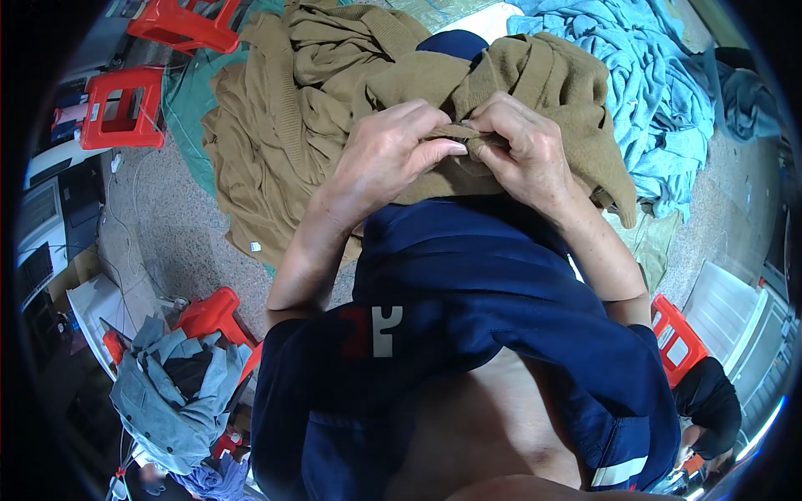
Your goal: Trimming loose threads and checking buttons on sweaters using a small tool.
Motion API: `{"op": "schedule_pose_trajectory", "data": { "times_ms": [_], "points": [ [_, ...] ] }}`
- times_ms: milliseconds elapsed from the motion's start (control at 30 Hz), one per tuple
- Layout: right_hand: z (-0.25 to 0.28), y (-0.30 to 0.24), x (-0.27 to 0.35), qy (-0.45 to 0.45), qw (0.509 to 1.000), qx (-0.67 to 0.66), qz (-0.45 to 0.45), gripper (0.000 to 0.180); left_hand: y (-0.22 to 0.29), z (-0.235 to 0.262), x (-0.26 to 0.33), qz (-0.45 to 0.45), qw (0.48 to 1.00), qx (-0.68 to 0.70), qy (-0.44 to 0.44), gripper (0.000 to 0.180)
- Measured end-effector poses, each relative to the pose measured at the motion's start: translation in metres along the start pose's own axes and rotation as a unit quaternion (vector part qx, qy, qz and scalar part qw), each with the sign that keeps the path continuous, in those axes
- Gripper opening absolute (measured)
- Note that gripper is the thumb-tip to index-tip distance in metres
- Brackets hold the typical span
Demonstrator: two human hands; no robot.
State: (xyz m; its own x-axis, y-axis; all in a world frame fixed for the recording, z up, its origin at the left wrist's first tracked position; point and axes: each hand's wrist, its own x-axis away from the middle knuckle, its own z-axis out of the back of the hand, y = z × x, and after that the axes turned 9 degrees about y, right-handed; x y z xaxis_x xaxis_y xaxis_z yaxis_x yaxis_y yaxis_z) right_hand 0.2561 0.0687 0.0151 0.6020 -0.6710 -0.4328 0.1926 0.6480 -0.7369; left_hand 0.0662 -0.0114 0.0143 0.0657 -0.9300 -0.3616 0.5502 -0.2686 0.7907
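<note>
1. While the head view shows the left hand [386,144] and right hand [532,148] close together, each is pinched on a narrow folded edge of the olive-brown knit garment [551,83], which lies draped in front of the person's dark blue shirt [468,242].
2. In that view, uneven tugging could stretch the edge, since the knit looks soft and likely to give.
3. The weight of the loose drape could pull the fold out of either pinch.
4. The brown cloth heap [276,117] at left matches it in colour, so a stray layer might be caught up unnoticed.
5. The garment looks matte, thick and rumpled, bunched into rounded folds beyond the wrists and hanging lower at right, near the light-blue cloth heap [614,83]. Whether the pinched edge is damaged I cannot tell; the hands partly cover it.
</note>
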Motion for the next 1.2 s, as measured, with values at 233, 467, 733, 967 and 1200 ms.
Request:
{"op": "schedule_pose_trajectory", "data": {
  "times_ms": [233, 467, 733, 967, 1200],
  "points": [
    [-0.004, 0.000, 0.001, 0.034, 0.995, -0.021, -0.086, 0.012, -0.005, -0.008, 0.003, -0.148, 0.978, -0.143, 0.038, 0.016],
    [0.001, 0.005, 0.004, 0.069, 0.986, 0.131, 0.081, 0.025, -0.015, -0.020, 0.004, -0.221, 0.944, -0.205, 0.137, 0.016],
    [0.070, 0.030, 0.042, 0.046, 0.987, 0.143, -0.052, 0.035, -0.049, 0.016, 0.040, 0.117, 0.993, 0.021, -0.019, 0.010],
    [0.085, 0.033, 0.050, 0.084, 0.982, 0.172, -0.003, 0.031, -0.076, 0.054, 0.049, 0.230, 0.967, 0.036, -0.107, 0.020],
    [0.082, 0.027, 0.052, 0.139, 0.973, 0.153, 0.102, 0.025, -0.052, 0.067, 0.034, 0.317, 0.900, 0.298, -0.005, 0.022]
  ]
}}
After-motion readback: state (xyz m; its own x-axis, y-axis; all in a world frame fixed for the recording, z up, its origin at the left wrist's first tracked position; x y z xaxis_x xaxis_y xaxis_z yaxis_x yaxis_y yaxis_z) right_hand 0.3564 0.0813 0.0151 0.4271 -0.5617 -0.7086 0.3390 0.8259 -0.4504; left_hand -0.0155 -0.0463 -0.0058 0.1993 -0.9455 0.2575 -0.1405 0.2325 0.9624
